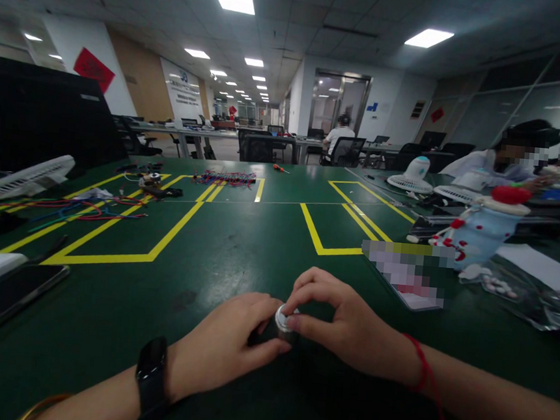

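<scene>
A small round silvery metal container with a pale top is low at the centre, just above or on the green table; I cannot tell which. My left hand, with a black band on its wrist, curls its thumb and fingers around the container's side. Over the rim from the right comes my right hand, a red string on its wrist. Its thumb and index finger are pinched together at the container's top edge. Fingers cover part of the container.
Yellow tape marks the table. Loose wires and a dark phone-like slab lie left. To the right are a flat card, a pale-blue cup, plastic bags and small fans. An orange screwdriver lies far back. A person sits at right.
</scene>
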A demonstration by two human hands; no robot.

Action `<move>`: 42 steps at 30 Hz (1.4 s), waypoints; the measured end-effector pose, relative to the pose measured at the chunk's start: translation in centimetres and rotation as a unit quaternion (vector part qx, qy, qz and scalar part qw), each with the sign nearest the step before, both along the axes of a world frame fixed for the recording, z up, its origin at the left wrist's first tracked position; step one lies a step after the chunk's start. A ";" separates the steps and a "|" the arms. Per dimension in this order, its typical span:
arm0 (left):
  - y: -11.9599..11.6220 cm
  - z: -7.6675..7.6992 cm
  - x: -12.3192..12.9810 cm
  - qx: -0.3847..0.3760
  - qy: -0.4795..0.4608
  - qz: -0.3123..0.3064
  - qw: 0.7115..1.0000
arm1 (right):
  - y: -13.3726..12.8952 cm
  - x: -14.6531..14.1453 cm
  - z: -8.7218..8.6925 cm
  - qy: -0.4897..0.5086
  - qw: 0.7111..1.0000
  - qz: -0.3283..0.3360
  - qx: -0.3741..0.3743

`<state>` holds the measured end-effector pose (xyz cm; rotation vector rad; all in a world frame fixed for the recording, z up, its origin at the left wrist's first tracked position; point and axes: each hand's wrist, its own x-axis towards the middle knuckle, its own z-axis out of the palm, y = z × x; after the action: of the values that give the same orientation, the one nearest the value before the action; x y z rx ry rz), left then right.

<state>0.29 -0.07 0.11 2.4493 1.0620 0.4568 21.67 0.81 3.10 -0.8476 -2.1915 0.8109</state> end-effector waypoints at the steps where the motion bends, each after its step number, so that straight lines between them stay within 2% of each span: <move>1: 0.0 0.0 0.0 0.000 0.002 0.001 1.000 | 0.1 0.0 -0.1 0.005 1.000 0.001 -0.004; 10: -0.1 0.0 0.0 0.004 0.005 0.000 1.000 | 0.2 0.0 0.0 0.004 1.000 0.011 -0.027; 13: 0.0 0.0 0.0 0.003 0.004 0.003 1.000 | 0.4 0.4 0.1 0.036 0.999 0.003 -0.039; 16: 0.0 0.2 0.0 0.000 0.005 0.004 1.000 | 1.8 1.6 -0.5 0.090 0.989 -0.088 -0.080; 20: -0.1 0.4 0.0 -0.006 0.007 0.003 1.000 | 4.3 3.7 -2.7 0.144 0.951 -0.221 -0.160; 22: -0.1 0.5 0.0 -0.010 0.009 0.004 1.000 | 5.0 4.4 -3.7 0.147 0.946 -0.234 -0.168; 25: -0.1 0.5 0.0 -0.014 0.009 0.004 1.000 | 5.0 4.5 -4.2 0.137 0.952 -0.214 -0.170; 33: -0.2 0.4 0.0 -0.010 0.004 0.005 1.000 | 3.9 3.8 -2.8 0.039 0.974 -0.168 -0.148; 36: -0.2 0.3 0.1 -0.007 0.006 0.004 1.000 | 3.2 3.1 -2.7 -0.006 0.987 -0.153 -0.050; 39: 0.0 0.0 0.1 -0.003 0.006 0.008 1.000 | 1.7 1.6 -2.4 0.020 0.992 -0.109 0.068; 42: 0.1 -0.2 0.1 0.000 0.002 0.010 1.000 | 0.4 0.0 -1.8 0.036 0.994 -0.058 0.086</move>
<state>0.36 0.00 -0.13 2.4433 1.0885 0.4586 21.63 1.16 1.28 -0.8383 -2.0933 0.5774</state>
